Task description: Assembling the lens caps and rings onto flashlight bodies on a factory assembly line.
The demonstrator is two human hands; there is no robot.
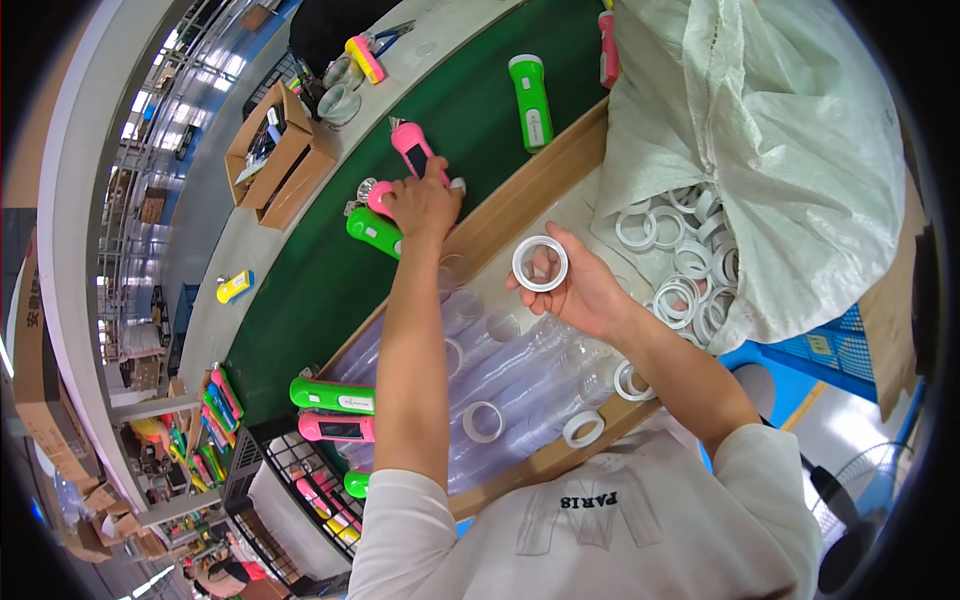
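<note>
My left hand reaches over the green belt, fingers bent around a pink flashlight. Its shiny lamp end sticks out on the left, while my hand covers most of its body. Just beyond my fingers lies a second pink flashlight, and a green flashlight is on the near side. In my right hand is a white ring, pinched by its edge above the wooden-edged tray. Through its round middle, which looks glazed, my fingers show.
Clear plastic tubes and loose white rings fill the tray. A woven sack spills several white rings at the right. Another green flashlight lies farther along the belt. A cardboard box stands on the far ledge.
</note>
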